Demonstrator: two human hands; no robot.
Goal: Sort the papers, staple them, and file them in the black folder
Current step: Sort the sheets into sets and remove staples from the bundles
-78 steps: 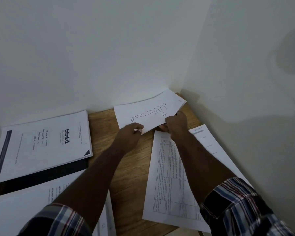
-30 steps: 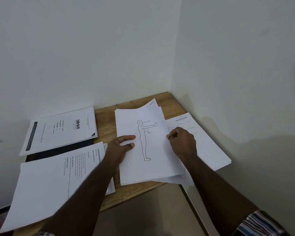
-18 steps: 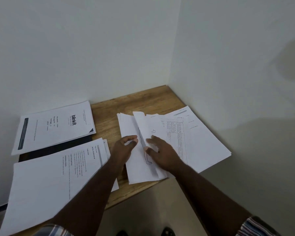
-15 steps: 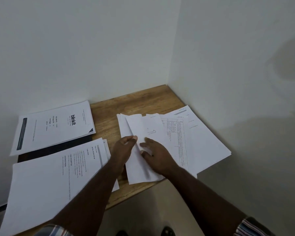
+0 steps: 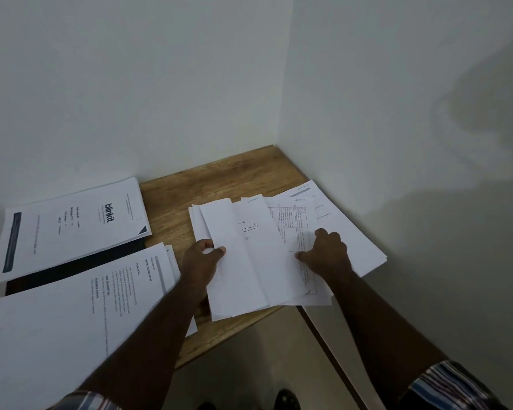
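papers: a loose fan of white sheets (image 5: 249, 261) lies at the near right of the wooden table (image 5: 219, 179), its lower edge hanging a little past the table's front edge.
top sheet: it carries a faint line drawing of an arm and bends along a lengthwise crease, so it does not lie flat.
table sheet: a page with a printed grid (image 5: 293, 226) sits under the right side of the fan, atop another stack (image 5: 353, 232) by the wall.
left hand: the left hand (image 5: 202, 261) pinches the fan's left edge, thumb on top and fingers curled beneath.
right hand: the right hand (image 5: 326, 253) presses down on the grid page with bent fingers; whether it pinches a sheet i cannot tell.
handling: the sheets look light, thin and floppy, and likely slide over one another; a grip at one edge would let the far side sag.
where to hold: probably best to square the edges first, then take the stack at both long sides.
other piles: a blinkit-headed stack (image 5: 71, 226) lies partly on the black folder (image 5: 80, 264); a larger text stack (image 5: 71, 315) sits nearest.
stapler: none in view.
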